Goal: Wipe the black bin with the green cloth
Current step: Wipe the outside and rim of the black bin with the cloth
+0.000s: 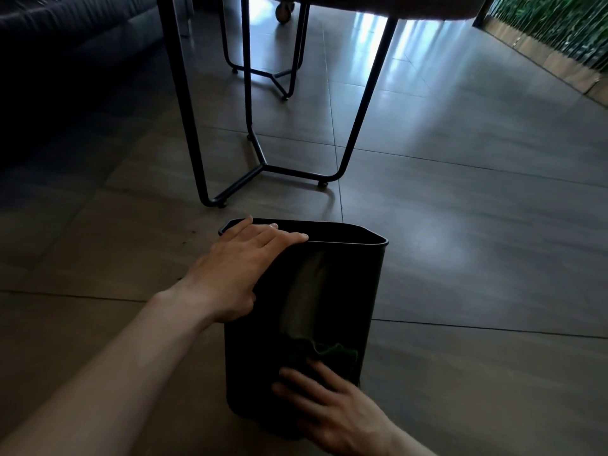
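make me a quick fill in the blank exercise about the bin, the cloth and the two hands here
1. The left hand rests on the bin's top ____.
2. The right hand presses a cloth of ____ colour against the bin.
3. The cloth is near the ____ of the bin's side.
4. The bin stands on the ____, in front of the table legs.

Missing words: rim; green; bottom; floor

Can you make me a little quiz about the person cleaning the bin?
1. Which hand rests on top of the black bin?
2. True or false: the green cloth lies on the floor.
3. What stands behind the bin: A) table legs, B) a bucket, C) a broom?

Key: 1. The left hand. 2. False: the right hand presses it against the bin's side. 3. A.
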Tool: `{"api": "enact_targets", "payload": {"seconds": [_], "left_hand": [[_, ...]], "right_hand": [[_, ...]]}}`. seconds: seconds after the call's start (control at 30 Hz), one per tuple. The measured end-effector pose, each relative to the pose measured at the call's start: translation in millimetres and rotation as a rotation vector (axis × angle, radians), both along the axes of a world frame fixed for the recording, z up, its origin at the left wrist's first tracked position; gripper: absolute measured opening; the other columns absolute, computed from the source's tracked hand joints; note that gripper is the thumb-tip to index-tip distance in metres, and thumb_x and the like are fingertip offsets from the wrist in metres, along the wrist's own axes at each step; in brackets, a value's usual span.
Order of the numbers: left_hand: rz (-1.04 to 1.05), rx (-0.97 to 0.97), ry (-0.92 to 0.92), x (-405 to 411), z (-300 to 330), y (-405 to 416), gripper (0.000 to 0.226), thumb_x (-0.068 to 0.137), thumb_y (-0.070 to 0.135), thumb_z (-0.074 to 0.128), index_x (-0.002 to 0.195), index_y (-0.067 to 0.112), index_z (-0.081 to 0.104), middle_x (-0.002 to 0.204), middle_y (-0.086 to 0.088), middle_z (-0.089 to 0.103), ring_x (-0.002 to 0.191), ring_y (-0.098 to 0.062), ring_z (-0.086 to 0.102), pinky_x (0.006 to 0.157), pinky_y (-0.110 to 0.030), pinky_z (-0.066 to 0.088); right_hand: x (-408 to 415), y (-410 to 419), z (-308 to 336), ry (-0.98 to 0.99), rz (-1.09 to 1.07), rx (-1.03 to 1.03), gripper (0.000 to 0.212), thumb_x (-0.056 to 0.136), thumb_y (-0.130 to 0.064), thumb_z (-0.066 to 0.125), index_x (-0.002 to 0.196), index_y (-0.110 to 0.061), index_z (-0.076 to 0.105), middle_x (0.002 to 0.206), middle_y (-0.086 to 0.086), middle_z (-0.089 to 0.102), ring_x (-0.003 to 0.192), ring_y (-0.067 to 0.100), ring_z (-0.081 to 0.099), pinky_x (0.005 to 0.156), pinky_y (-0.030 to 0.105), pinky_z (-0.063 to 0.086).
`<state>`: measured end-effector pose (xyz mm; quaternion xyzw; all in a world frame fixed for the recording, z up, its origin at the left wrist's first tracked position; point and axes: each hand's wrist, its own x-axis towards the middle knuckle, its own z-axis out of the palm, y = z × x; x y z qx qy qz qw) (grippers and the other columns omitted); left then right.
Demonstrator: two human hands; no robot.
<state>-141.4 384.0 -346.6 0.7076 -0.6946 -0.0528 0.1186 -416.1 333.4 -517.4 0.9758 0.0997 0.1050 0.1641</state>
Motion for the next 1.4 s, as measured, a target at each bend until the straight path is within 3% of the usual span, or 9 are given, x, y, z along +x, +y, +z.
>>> {"api": "enact_targets", "payload": {"seconds": [0.13, 0.33, 0.5, 0.6, 0.73, 0.83, 0.93, 1.07, 1.4], "left_hand": [[0.009, -0.02, 0.002, 1, -1, -1, 0.112, 0.067, 0.01, 0.073, 0.153, 0.048, 0.013, 0.155, 0.02, 0.033, 0.152, -0.006, 0.016, 0.124, -0.026, -0.005], [0.012, -0.008, 0.023, 2, -2, -4, 0.101, 0.076, 0.031, 0.076, 0.153, 0.048, 0.014, 0.155, 0.019, 0.033, 0.152, -0.006, 0.016, 0.127, -0.031, 0.0], [0.012, -0.031, 0.047, 1, -1, -3, 0.1, 0.075, 0.023, 0.075, 0.154, 0.048, 0.017, 0.156, 0.015, 0.036, 0.152, -0.008, 0.018, 0.123, -0.025, -0.003], [0.014, -0.024, 0.039, 1, 1, -3, 0.108, 0.07, 0.014, 0.075, 0.154, 0.047, 0.016, 0.157, 0.015, 0.034, 0.152, -0.008, 0.017, 0.123, -0.026, -0.004], [-0.003, -0.034, 0.056, 1, 1, -2, 0.099, 0.076, 0.021, 0.073, 0.154, 0.046, 0.018, 0.156, 0.016, 0.035, 0.152, -0.008, 0.018, 0.125, -0.027, -0.002], [-0.005, -0.038, 0.061, 2, 0, -3, 0.098, 0.076, 0.022, 0.073, 0.154, 0.046, 0.019, 0.156, 0.016, 0.036, 0.151, -0.008, 0.019, 0.126, -0.03, 0.002], [-0.002, -0.039, 0.057, 4, 0, -4, 0.1, 0.073, 0.017, 0.072, 0.155, 0.045, 0.02, 0.155, 0.015, 0.037, 0.151, -0.009, 0.02, 0.126, -0.03, 0.003], [-0.012, -0.05, 0.076, 5, -2, -5, 0.099, 0.07, 0.015, 0.068, 0.154, 0.043, 0.022, 0.154, 0.013, 0.039, 0.151, -0.011, 0.022, 0.124, -0.029, 0.002], [-0.008, -0.026, 0.057, 5, -2, -5, 0.107, 0.068, 0.016, 0.074, 0.153, 0.047, 0.018, 0.154, 0.017, 0.036, 0.151, -0.008, 0.019, 0.126, -0.03, 0.001]], "right_hand": [[5, -11, 43, -0.106, -0.113, 0.131, 0.011, 0.098, -0.027, 0.062, 0.108, -0.03, 0.064, 0.151, 0.002, 0.056, 0.151, 0.031, 0.039, 0.112, 0.052, 0.045], [70, -23, 145, -0.59, -0.529, 0.9, 0.033, 0.086, 0.001, 0.061, 0.112, -0.02, 0.06, 0.122, 0.005, 0.065, 0.106, 0.023, 0.066, 0.08, 0.039, 0.059], [58, -27, 170, 0.042, -0.454, 1.339, 0.04, 0.087, 0.0, 0.055, 0.11, -0.033, 0.059, 0.102, -0.012, 0.065, 0.093, 0.011, 0.067, 0.076, 0.027, 0.056], [52, -34, 166, 0.077, -0.497, 1.196, 0.044, 0.085, 0.005, 0.059, 0.109, -0.031, 0.066, 0.104, -0.011, 0.068, 0.098, 0.008, 0.066, 0.083, 0.034, 0.057], [64, -42, 157, -0.524, -0.659, 0.899, 0.038, 0.082, 0.011, 0.064, 0.105, -0.017, 0.073, 0.11, -0.003, 0.059, 0.1, 0.014, 0.059, 0.085, 0.028, 0.053], [79, -44, 144, -0.733, -0.631, 0.657, 0.023, 0.092, 0.001, 0.061, 0.106, -0.01, 0.077, 0.117, 0.011, 0.061, 0.109, 0.028, 0.057, 0.09, 0.03, 0.05], [88, -30, 118, -0.672, -0.566, 0.514, 0.032, 0.108, -0.018, 0.047, 0.119, -0.01, 0.076, 0.129, 0.021, 0.063, 0.126, 0.04, 0.056, 0.1, 0.049, 0.053], [71, -17, 83, -0.467, -0.51, 0.351, 0.05, 0.098, -0.033, 0.06, 0.146, -0.023, 0.055, 0.155, 0.012, 0.046, 0.147, 0.035, 0.042, 0.114, 0.052, 0.04], [18, -17, 43, -0.082, -0.017, 0.083, 0.014, 0.1, -0.028, 0.063, 0.112, -0.034, 0.056, 0.14, 0.005, 0.054, 0.125, 0.032, 0.055, 0.099, 0.048, 0.052]]}}
